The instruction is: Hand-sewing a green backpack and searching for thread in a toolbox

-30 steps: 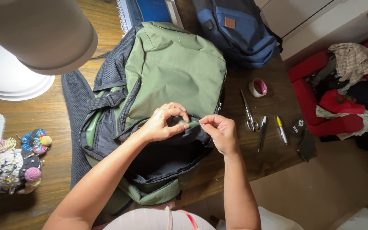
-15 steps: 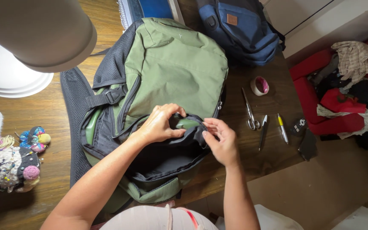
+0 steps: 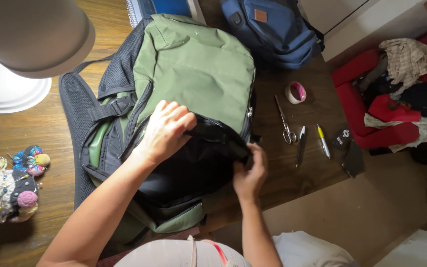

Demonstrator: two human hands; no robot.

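My left hand point(image 3: 164, 129) pinches the backpack point(image 3: 193, 69) flap's black edge; my right hand point(image 3: 249, 174) has a tight grip on the corner, scissors point(image 3: 285, 121) lying right of it.

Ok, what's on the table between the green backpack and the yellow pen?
In the head view, a pair of scissors and a dark pen lie between the green backpack and the yellow pen, on the wooden table.
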